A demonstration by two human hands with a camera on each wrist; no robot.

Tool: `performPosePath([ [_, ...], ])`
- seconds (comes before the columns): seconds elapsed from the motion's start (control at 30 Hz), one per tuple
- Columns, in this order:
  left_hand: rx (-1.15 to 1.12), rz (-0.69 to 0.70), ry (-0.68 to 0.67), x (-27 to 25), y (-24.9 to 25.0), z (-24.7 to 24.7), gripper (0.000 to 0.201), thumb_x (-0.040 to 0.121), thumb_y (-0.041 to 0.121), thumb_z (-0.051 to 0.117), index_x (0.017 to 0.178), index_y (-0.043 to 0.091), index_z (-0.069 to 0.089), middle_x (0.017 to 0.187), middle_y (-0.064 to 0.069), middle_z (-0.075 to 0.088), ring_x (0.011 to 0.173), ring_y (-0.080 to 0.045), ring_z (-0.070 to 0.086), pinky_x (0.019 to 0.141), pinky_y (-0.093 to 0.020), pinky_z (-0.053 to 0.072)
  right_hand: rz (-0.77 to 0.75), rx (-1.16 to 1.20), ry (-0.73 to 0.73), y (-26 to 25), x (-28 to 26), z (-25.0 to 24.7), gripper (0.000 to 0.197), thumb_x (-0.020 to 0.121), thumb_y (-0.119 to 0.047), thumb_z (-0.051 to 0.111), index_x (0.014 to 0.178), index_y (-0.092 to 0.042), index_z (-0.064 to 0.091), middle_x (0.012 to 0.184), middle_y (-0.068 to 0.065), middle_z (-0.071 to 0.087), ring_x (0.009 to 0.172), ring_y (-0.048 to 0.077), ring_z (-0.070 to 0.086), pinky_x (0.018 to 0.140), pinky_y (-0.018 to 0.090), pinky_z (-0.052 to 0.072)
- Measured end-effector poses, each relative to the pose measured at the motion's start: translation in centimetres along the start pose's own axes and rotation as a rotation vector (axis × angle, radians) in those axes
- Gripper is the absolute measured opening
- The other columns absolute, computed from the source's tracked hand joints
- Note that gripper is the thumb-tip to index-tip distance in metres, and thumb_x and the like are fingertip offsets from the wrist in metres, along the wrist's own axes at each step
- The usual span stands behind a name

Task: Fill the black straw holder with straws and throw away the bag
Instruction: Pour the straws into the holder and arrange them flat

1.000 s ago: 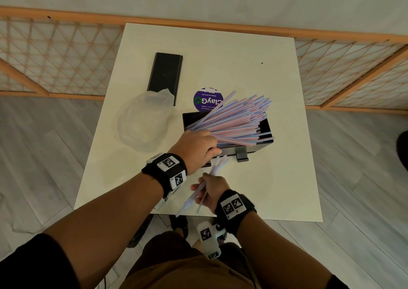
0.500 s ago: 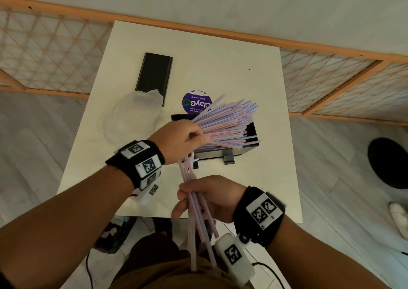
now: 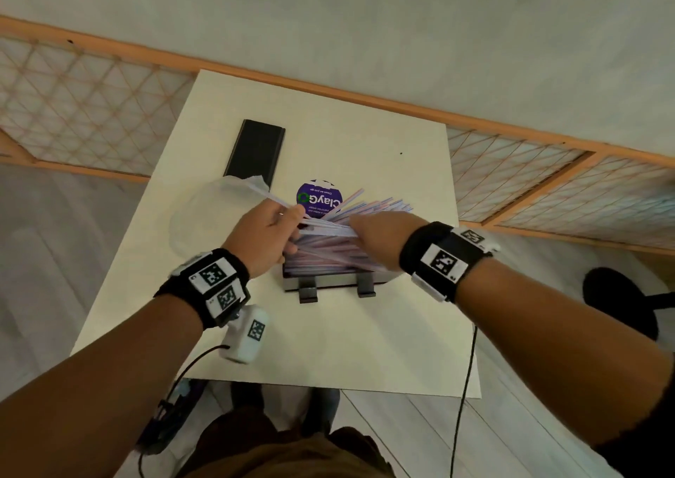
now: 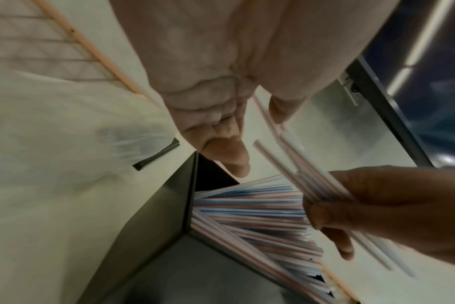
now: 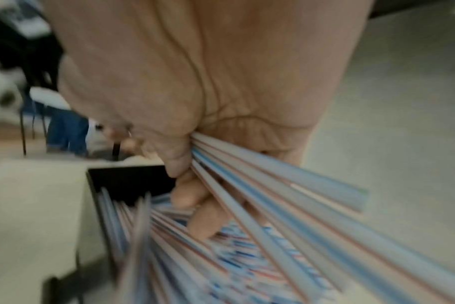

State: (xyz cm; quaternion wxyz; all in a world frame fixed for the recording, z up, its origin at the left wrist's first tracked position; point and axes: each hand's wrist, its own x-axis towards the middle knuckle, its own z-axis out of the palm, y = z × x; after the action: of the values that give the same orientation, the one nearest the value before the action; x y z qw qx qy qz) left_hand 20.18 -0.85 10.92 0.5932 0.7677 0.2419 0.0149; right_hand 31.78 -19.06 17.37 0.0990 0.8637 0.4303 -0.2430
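Observation:
The black straw holder (image 3: 328, 283) stands mid-table, packed with striped straws (image 3: 328, 254) that fan out over its right side. My right hand (image 3: 372, 236) grips a separate bundle of straws (image 3: 325, 227) and holds it level just above the holder. The bundle's far ends reach past my left hand (image 3: 270, 232). In the left wrist view my left hand (image 4: 229, 144) is open over the holder's corner (image 4: 156, 216), thumb beside the bundle (image 4: 294, 164). The right wrist view is blurred but shows the bundle (image 5: 286, 195) in my fist above the holder (image 5: 127, 181). The clear plastic bag (image 3: 204, 218) lies crumpled left of the holder.
A flat black lid (image 3: 255, 152) lies at the back left of the white table (image 3: 365, 349). A purple round tub (image 3: 319, 198) sits behind the holder. A wooden lattice fence (image 3: 91, 104) runs behind the table, and a black stool (image 3: 621, 295) stands on the right.
My right hand has lifted its bundle of straws from below the table's front edge to above the holder. My left hand has let go of the straws in the holder and moved to the bundle's left end.

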Motion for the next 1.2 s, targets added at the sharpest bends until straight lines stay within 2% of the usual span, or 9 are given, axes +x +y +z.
performPosePath([
  [0.1, -0.129, -0.128, 0.053, 0.0, -0.6, 0.1, 0.032, 0.098, 0.045, 0.054, 0.108, 0.015, 0.060, 0.086, -0.007, 0.074, 0.066, -0.017, 0.069, 0.051, -0.026, 0.054, -0.017, -0.133, -0.003, 0.6, 1.8, 0.2, 0.022, 0.104, -0.016, 0.039, 0.116, -0.021, 0.056, 0.110, 0.003, 0.065, 0.088, 0.025, 0.058, 0.075, 0.032, 0.043],
  [0.3, -0.364, -0.271, 0.321, 0.5, -2.7, -1.9, 0.017, 0.098, 0.022, 0.052, 0.096, 0.007, 0.060, 0.079, -0.013, 0.065, 0.057, -0.018, 0.056, 0.049, -0.029, 0.045, -0.024, -0.276, 0.058, 0.5, 2.9, 1.6, 0.027, 0.098, -0.004, 0.039, 0.116, -0.014, 0.057, 0.104, 0.009, 0.068, 0.093, 0.031, 0.065, 0.075, 0.039, 0.052],
  [0.4, -0.330, -0.263, 0.271, 0.1, -3.4, -2.1, 0.013, 0.098, 0.016, 0.054, 0.096, 0.006, 0.061, 0.081, -0.013, 0.065, 0.057, -0.017, 0.054, 0.049, -0.030, 0.045, -0.044, -0.346, 0.126, -0.6, 3.1, 2.2, 0.026, 0.098, -0.010, 0.041, 0.118, -0.015, 0.057, 0.106, 0.008, 0.070, 0.095, 0.030, 0.066, 0.074, 0.037, 0.047],
  [0.53, -0.106, -0.207, 0.184, -0.4, -4.1, -1.2, 0.015, 0.097, 0.023, 0.057, 0.092, 0.011, 0.064, 0.081, -0.005, 0.066, 0.063, -0.020, 0.053, 0.059, -0.033, 0.044, -0.074, -0.381, 0.152, -2.3, 3.9, 4.0, 0.032, 0.099, -0.017, 0.045, 0.128, -0.015, 0.058, 0.124, 0.012, 0.065, 0.112, 0.033, 0.062, 0.095, 0.046, 0.047],
  [0.6, 0.033, -0.167, 0.157, -0.6, -4.3, -0.9, 0.015, 0.095, 0.028, 0.060, 0.088, 0.016, 0.065, 0.078, -0.002, 0.065, 0.065, -0.019, 0.053, 0.064, -0.033, 0.043, -0.067, -0.377, 0.150, -2.7, 4.0, 4.8, 0.036, 0.100, -0.019, 0.044, 0.135, -0.014, 0.054, 0.130, 0.016, 0.059, 0.117, 0.036, 0.057, 0.100, 0.049, 0.044],
  [0.7, 0.026, -0.168, 0.162, -0.9, -4.3, -0.9, 0.015, 0.095, 0.030, 0.062, 0.089, 0.016, 0.065, 0.076, -0.002, 0.064, 0.062, -0.019, 0.054, 0.060, -0.033, 0.047, -0.029, -0.302, 0.193, -2.9, 3.6, 5.4, 0.039, 0.101, -0.019, 0.043, 0.138, -0.012, 0.050, 0.135, 0.018, 0.053, 0.122, 0.038, 0.052, 0.104, 0.050, 0.042],
  [0.93, -0.048, -0.210, 0.242, -0.9, -5.3, -1.3, 0.020, 0.096, 0.030, 0.061, 0.090, 0.011, 0.067, 0.078, -0.010, 0.061, 0.052, -0.020, 0.056, 0.068, -0.045, 0.057, -0.068, -0.205, 0.295, -2.5, 2.8, 5.1, 0.043, 0.095, -0.021, 0.055, 0.137, -0.015, 0.052, 0.133, 0.015, 0.053, 0.121, 0.036, 0.052, 0.101, 0.049, 0.042],
  [1.03, -0.167, -0.230, 0.235, -0.8, -5.6, -0.8, 0.019, 0.097, 0.027, 0.062, 0.093, 0.009, 0.068, 0.075, -0.011, 0.056, 0.057, -0.020, 0.051, 0.063, -0.039, 0.055, -0.066, -0.052, 0.373, -1.3, 1.7, 4.3, 0.052, 0.086, -0.034, 0.068, 0.134, -0.018, 0.055, 0.128, 0.010, 0.054, 0.117, 0.033, 0.052, 0.100, 0.047, 0.040],
  [1.2, -0.162, -0.189, 0.211, -0.6, -5.0, 0.7, 0.020, 0.097, 0.028, 0.059, 0.092, 0.010, 0.066, 0.068, -0.006, 0.055, 0.060, -0.023, 0.050, 0.063, -0.041, 0.048, 0.117, 0.166, 0.479, 3.0, -0.9, 3.8, 0.044, 0.091, -0.042, 0.063, 0.128, -0.019, 0.057, 0.122, 0.006, 0.054, 0.106, 0.028, 0.057, 0.090, 0.042, 0.050],
])
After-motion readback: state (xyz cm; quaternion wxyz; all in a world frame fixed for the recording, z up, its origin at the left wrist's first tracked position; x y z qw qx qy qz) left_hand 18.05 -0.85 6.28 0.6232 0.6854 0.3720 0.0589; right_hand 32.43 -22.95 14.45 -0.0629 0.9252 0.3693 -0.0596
